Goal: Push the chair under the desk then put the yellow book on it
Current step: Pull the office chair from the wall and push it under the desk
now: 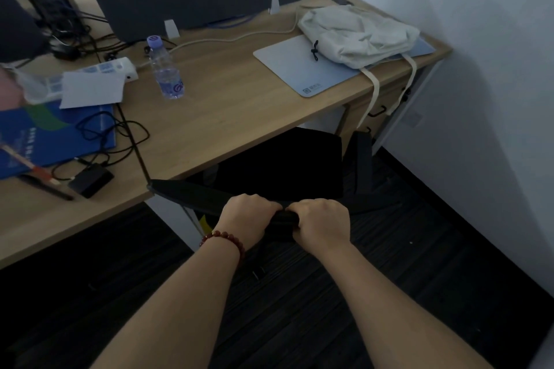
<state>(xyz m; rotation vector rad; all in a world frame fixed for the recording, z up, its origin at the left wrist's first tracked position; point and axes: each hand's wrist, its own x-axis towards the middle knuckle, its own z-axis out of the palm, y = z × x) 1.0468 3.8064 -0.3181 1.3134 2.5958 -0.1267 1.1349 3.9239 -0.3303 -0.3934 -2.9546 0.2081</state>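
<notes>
Gripped the backrest top of the black chair [281, 165] with the left hand [248, 213] and right hand [322, 222], side by side, fingers curled over it. Found the backrest lying left to right, the seat pointing away, partly under the bench [233, 105] edge. Farther off, noted a water bottle [165, 69] and grey mat [287, 69], logos too blurred to read.

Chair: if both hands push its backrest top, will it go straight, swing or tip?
Likely swings: the chair sits angled to the desk. Gripped high on the backrest by left hand and right hand, it may tilt slightly. Its armrest could catch the drawers.
</notes>
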